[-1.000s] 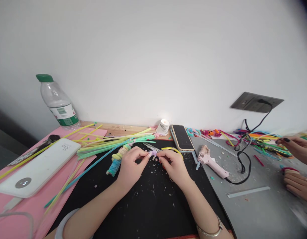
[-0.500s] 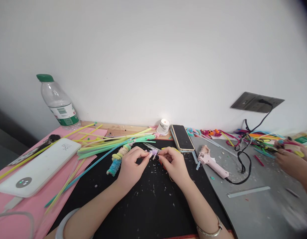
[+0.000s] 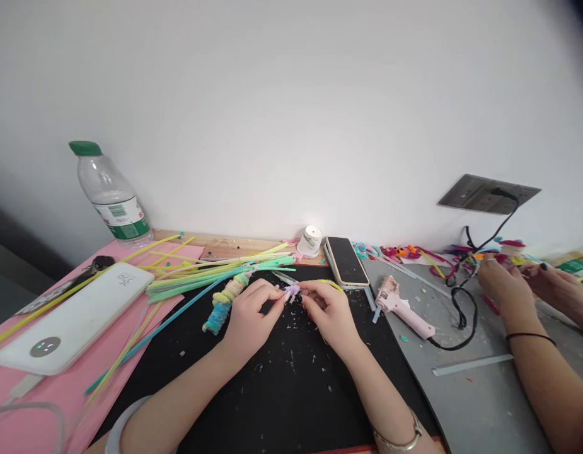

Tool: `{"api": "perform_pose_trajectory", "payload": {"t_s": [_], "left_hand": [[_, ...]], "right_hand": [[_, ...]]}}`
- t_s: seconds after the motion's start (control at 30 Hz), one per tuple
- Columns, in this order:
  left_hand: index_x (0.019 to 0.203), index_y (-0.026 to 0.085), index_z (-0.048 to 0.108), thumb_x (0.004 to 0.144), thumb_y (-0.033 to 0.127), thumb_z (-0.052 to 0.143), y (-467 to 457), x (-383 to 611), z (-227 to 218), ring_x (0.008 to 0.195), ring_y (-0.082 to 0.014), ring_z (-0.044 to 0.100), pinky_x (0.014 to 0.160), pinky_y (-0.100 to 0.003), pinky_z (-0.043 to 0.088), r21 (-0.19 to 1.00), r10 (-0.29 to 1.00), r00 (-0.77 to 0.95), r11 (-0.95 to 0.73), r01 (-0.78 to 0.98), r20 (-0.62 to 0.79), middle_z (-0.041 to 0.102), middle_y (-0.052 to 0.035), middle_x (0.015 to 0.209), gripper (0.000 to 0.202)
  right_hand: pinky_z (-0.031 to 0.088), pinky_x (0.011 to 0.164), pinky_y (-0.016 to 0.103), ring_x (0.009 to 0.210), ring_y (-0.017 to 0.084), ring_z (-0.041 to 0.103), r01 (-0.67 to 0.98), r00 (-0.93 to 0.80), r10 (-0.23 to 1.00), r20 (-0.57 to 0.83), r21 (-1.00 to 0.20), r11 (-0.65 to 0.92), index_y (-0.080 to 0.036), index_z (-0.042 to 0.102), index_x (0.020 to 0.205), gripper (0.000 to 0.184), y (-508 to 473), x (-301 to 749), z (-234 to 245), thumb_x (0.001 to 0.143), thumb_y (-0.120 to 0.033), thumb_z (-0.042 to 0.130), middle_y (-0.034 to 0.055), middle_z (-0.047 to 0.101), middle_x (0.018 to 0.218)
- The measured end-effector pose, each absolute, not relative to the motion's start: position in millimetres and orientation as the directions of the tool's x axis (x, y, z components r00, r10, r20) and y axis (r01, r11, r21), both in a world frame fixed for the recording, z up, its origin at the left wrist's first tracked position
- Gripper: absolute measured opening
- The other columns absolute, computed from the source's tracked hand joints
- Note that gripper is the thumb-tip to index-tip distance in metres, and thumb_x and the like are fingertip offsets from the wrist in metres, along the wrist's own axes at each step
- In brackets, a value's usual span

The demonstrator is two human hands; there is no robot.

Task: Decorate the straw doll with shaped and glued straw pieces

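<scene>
A small purple piece of pipe cleaner [image 3: 292, 291] is pinched between my two hands above the black mat [image 3: 272, 403]. My left hand [image 3: 253, 312] grips its left end with thumb and forefinger. On the other end are the fingers of my right hand [image 3: 331, 309], curled in; part of the piece is hidden behind them. Just left of my left hand lies a coiled blue, yellow and cream pipe-cleaner figure [image 3: 217, 315]. Yellow and green pipe cleaners [image 3: 196, 284] lie in a bundle behind it. Scissors [image 3: 284, 278] rest partly hidden beyond my fingers.
A pink glue gun [image 3: 404, 312] lies on the grey mat, its black cord [image 3: 475, 315] running to the wall socket. A phone [image 3: 346, 261] and white cup [image 3: 311, 241] stand behind. Left are a power bank [image 3: 78, 318] and bottle [image 3: 114, 202]. A co-worker's hands [image 3: 503, 287] work at right.
My right fingers have shifted slightly against the purple pipe cleaner; my left hand stays nearly in place. At right, the co-worker's hands and forearms have come further into view, moving left.
</scene>
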State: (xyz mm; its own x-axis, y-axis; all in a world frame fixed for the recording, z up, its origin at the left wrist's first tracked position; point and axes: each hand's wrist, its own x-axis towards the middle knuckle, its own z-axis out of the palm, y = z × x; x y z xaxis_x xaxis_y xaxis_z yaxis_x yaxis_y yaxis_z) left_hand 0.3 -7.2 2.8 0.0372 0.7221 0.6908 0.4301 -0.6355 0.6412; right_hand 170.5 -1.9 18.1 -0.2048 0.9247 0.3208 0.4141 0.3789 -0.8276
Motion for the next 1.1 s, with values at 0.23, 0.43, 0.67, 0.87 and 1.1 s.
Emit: {"api": "perform_pose_trajectory", "payload": {"t_s": [0.23,0.43,0.67,0.87,1.1], "left_hand": [[0.071,0.019,0.056,0.081,0.012,0.056,-7.7,1.3,3.5,0.069,-0.0134,0.057,0.062,-0.026,0.047,0.614,0.699,0.046,-0.655,0.44,0.713,0.06,-0.0019,0.072,0.012],[0.073,0.019,0.057,0.082,0.01,0.055,-9.0,1.4,5.5,0.071,-0.0135,0.058,0.065,-0.026,0.048,0.575,0.674,0.08,-0.68,0.454,0.734,0.061,-0.0026,0.073,0.012],[0.074,0.018,0.058,0.082,0.009,0.055,-10.7,0.9,9.5,0.072,-0.0135,0.06,0.067,-0.026,0.051,0.501,0.617,0.11,-0.719,0.481,0.779,0.062,-0.003,0.072,0.013],[0.075,0.019,0.058,0.083,0.011,0.054,-11.1,1.8,10.6,0.071,-0.0131,0.061,0.067,-0.026,0.052,0.462,0.595,0.132,-0.728,0.506,0.793,0.063,-0.0032,0.073,0.013],[0.076,0.018,0.057,0.083,0.008,0.054,-11.1,1.5,6.4,0.07,-0.0121,0.06,0.07,-0.026,0.052,0.417,0.566,0.171,-0.748,0.516,0.806,0.062,-0.0031,0.074,0.013]], "right_hand": [[0.041,0.049,0.021,0.058,0.011,0.051,0.294,-0.18,0.953,0.244,-0.911,0.288,-0.019,0.065,0.1,0.021,-2.0,168.1,18.1,0.081,-0.019,0.055,0.0029,0.06,0.078],[0.037,0.044,0.019,0.056,0.009,0.047,0.164,-0.191,0.964,0.184,-0.962,0.216,-0.02,0.061,0.1,0.02,-2.5,166.2,18.7,0.081,-0.024,0.058,0.0012,0.055,0.078],[0.032,0.042,0.018,0.054,0.008,0.043,0.084,-0.189,0.976,0.109,-0.988,0.127,-0.02,0.059,0.092,0.017,-4.3,164.6,22.6,0.081,-0.032,0.061,-0.0014,0.052,0.071],[0.029,0.039,0.017,0.048,0.006,0.035,-0.037,-0.226,0.974,0.026,-0.999,0.019,-0.021,0.056,0.089,0.021,-5.0,163.9,24.3,0.08,-0.038,0.063,-0.0049,0.045,0.065],[0.025,0.039,0.016,0.046,0.005,0.027,-0.173,-0.265,0.963,-0.05,-0.98,-0.099,-0.02,0.053,0.082,0.026,-4.7,164.7,27.8,0.074,-0.038,0.069,-0.0079,0.038,0.058]]}}
